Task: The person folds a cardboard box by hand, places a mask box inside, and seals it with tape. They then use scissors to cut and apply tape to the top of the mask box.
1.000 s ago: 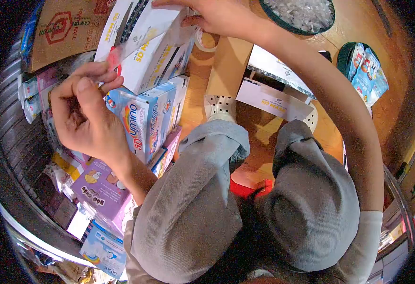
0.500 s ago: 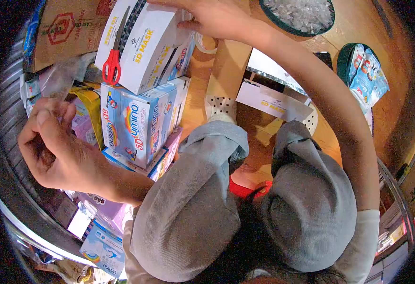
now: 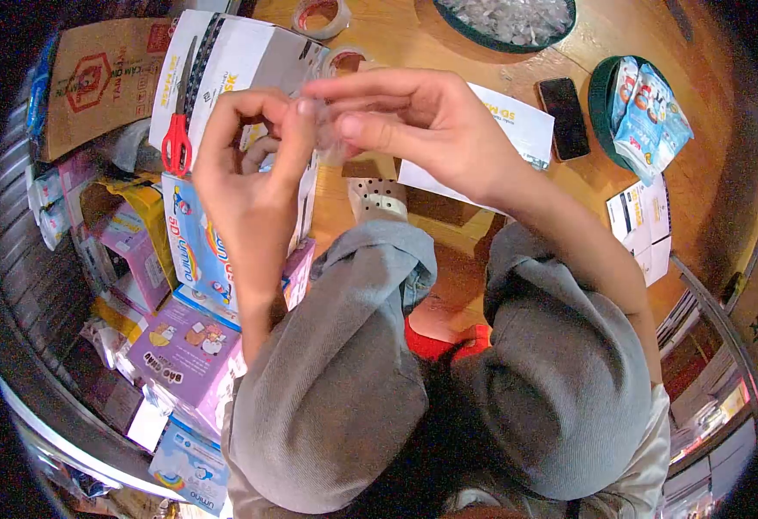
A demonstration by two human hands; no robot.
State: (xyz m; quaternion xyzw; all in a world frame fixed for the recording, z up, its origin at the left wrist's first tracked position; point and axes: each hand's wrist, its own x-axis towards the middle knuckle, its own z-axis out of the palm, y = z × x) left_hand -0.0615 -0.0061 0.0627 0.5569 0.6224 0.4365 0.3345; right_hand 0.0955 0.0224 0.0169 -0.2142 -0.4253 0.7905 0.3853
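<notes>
- Left grip (image 3: 258, 160) and right grip (image 3: 435, 130) pinch clear plastic (image 3: 331, 143).
- White box (image 3: 245, 65) under red scissors (image 3: 179, 125): "5D MASK".
- Blue box (image 3: 195, 238) beneath: "Umino".
- Purple box (image 3: 180, 350): "BAO CHAU".

Scissors (image 3: 178, 130) atop mask bx (image 3: 262, 54), L side

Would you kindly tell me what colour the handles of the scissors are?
The scissors' handles are red, showing best in the head view.

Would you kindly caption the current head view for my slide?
Left hand and right hand meet at clear plastic, near red-handled scissors.
</notes>
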